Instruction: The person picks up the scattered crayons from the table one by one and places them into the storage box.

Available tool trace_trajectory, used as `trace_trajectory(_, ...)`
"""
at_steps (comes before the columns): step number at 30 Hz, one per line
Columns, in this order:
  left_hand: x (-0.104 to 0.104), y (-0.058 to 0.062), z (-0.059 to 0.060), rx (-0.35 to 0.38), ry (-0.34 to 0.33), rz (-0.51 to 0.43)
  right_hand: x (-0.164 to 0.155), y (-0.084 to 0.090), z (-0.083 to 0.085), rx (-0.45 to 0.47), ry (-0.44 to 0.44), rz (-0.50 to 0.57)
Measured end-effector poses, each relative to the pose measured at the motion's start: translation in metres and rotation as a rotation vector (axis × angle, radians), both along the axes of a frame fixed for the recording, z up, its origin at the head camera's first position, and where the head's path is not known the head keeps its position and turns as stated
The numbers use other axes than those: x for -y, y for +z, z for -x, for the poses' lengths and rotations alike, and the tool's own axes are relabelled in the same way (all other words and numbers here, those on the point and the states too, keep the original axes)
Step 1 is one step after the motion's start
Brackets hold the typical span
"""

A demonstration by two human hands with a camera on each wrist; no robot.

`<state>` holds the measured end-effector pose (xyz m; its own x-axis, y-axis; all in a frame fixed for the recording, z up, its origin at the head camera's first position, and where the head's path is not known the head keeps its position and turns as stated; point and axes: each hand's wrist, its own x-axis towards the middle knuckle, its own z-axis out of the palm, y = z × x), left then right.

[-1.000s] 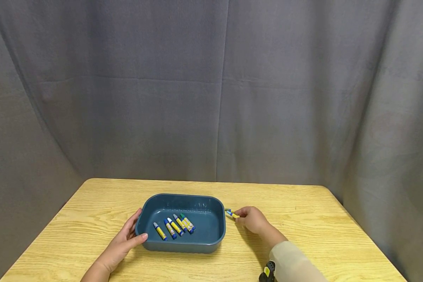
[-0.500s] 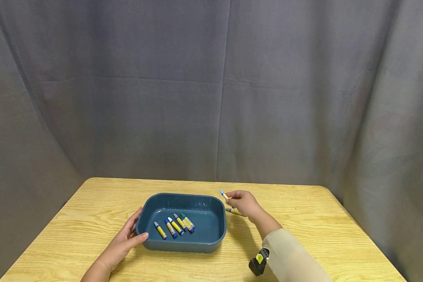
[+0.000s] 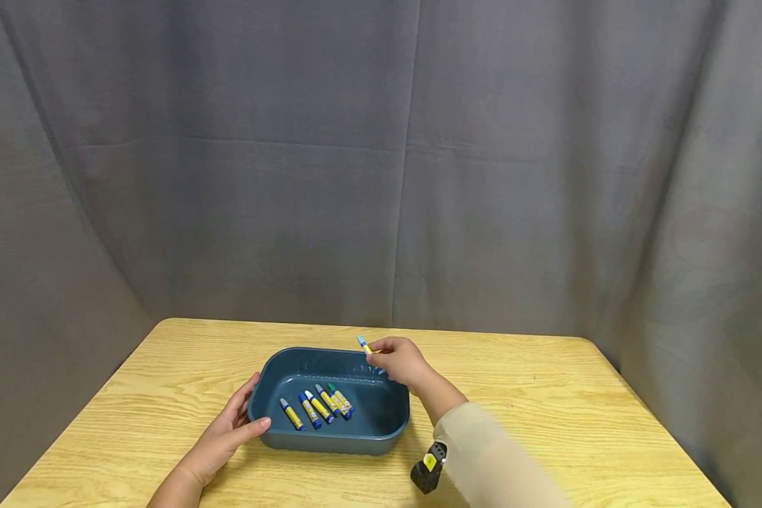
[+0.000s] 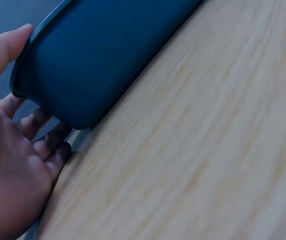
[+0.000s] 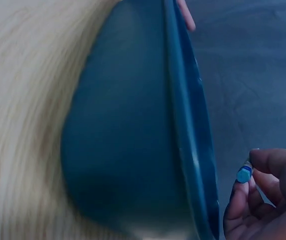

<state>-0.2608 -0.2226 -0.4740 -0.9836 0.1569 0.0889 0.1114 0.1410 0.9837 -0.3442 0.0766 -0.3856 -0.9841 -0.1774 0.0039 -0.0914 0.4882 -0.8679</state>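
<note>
A dark teal plastic tub (image 3: 330, 444) stands on the table, with several yellow-and-blue-wrapped crayons (image 3: 317, 407) lying on its floor. At the tub's left end, my left hand (image 3: 225, 430) holds the corner, thumb on the rim and fingers around the outer wall. Over the far right part of the tub, my right hand (image 3: 401, 360) pinches a light blue crayon (image 3: 363, 344) between thumb and fingers, its tip pointing up and left. In the right wrist view the crayon's blue end (image 5: 244, 174) shows beyond the tub's rim.
The wooden table (image 3: 533, 416) extends around the tub on all sides. Grey curtain (image 3: 292, 176) hangs behind it and along both sides. A black wrist device (image 3: 428, 469) sits at the right sleeve (image 3: 482, 444).
My right hand has lifted the light blue crayon from the table and carried it left over the tub. A second crayon left on the table is now hidden behind my right arm. Left hand stays.
</note>
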Motion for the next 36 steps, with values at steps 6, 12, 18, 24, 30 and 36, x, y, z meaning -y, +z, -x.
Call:
trace_trajectory(6,0.0,-0.001,0.001,-0.011,-0.007,-0.015,0.02,-0.01,-0.004,0.056,0.04,-0.024)
trace_trajectory(12,-0.003,0.0,0.0,0.009,-0.01,-0.031,0.029,-0.026,-0.007,0.088,0.031,-0.101)
trace_trajectory(18,-0.004,0.001,-0.001,0.016,-0.006,-0.014,0.037,-0.033,-0.007,0.105,-0.008,-0.199)
trace_trajectory(24,-0.005,0.002,-0.002,0.024,-0.005,-0.016,0.041,-0.038,-0.008,0.096,-0.019,-0.285)
trace_trajectory(30,-0.004,0.001,-0.001,0.025,-0.006,-0.017,0.042,-0.04,-0.01,0.067,-0.011,-0.311)
trace_trajectory(36,-0.004,0.001,0.0,0.022,-0.013,-0.021,0.042,-0.039,-0.011,0.064,0.016,-0.354)
